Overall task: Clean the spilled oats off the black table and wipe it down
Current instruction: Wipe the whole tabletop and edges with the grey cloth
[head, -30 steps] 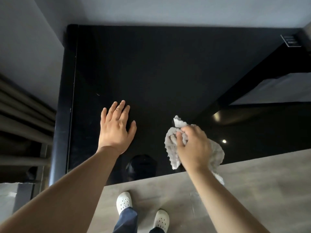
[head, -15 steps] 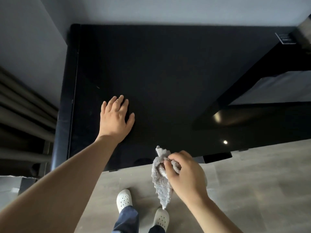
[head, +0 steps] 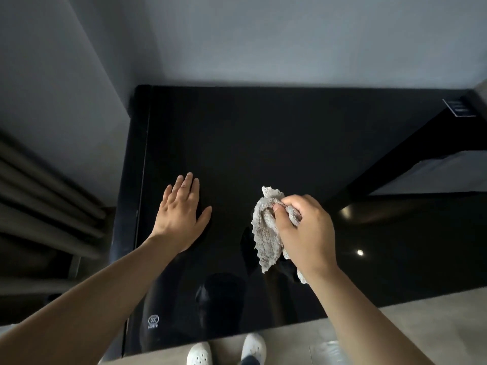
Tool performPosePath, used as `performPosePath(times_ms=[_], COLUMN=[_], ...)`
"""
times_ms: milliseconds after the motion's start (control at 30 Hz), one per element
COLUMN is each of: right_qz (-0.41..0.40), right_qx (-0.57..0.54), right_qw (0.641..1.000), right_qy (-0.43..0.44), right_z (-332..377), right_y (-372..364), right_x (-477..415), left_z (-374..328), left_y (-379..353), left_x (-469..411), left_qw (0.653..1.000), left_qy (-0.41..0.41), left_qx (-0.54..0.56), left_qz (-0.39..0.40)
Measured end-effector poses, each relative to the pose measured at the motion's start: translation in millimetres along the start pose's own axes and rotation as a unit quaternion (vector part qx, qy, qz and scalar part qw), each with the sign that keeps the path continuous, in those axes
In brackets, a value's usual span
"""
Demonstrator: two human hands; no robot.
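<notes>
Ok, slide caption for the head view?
Right hand grips a grey cloth over the black table; left hand rests flat.

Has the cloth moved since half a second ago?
Yes. The cloth, gripped by the right hand, hung past the black table's near edge over the floor; now it is back over the tabletop, farther in from that edge.

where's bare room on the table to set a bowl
Bare: far half of the black table, between wall and hands, and stretch right of the right hand. Crowded: near middle, where the left hand lies flat and the right grips the cloth.
</notes>
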State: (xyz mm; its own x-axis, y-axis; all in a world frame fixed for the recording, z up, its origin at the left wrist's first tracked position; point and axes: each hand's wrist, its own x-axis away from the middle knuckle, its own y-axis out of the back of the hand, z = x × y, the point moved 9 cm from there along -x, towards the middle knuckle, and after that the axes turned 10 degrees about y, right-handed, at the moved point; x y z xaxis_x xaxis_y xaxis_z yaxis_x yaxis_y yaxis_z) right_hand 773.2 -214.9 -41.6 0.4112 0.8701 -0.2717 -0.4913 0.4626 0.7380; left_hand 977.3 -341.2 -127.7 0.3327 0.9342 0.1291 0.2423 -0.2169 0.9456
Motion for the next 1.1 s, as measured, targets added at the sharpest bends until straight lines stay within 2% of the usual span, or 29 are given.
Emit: performPosePath(times_ms=[200,300,433,767,1000,1100], right_qz=[-0.001,0.004,0.001,0.009,0.019,0.015], right_qx=[-0.004,-0.017,0.01,0.064,0.154,0.145], right_qw=[1.0,1.0,1.0,0.995,0.984,0.98], right_qy=[-0.007,-0.015,0.024,0.072,0.083,0.132], right_z=[-12,-23,-34,-61,-57,-42], right_y=[-44,-61,-78,-149,-179,-176], right_x=[-81,-123,-188,-349,-365,-343], left_z=[-13,-17,-6,-6,-7,-7], left_y=[-6,-8,3,10,8,8], left_x=[-48,-75,-123,-129,-128,-127], left_qw=[0.999,0.999,0.999,0.998,0.998,0.999], left_qy=[-0.051,-0.032,0.017,-0.003,0.0,-0.001], left_qx=[-0.013,-0.005,-0.016,0.038,0.031,0.03], left_qz=[0.012,-0.006,-0.035,-0.049,-0.046,-0.045])
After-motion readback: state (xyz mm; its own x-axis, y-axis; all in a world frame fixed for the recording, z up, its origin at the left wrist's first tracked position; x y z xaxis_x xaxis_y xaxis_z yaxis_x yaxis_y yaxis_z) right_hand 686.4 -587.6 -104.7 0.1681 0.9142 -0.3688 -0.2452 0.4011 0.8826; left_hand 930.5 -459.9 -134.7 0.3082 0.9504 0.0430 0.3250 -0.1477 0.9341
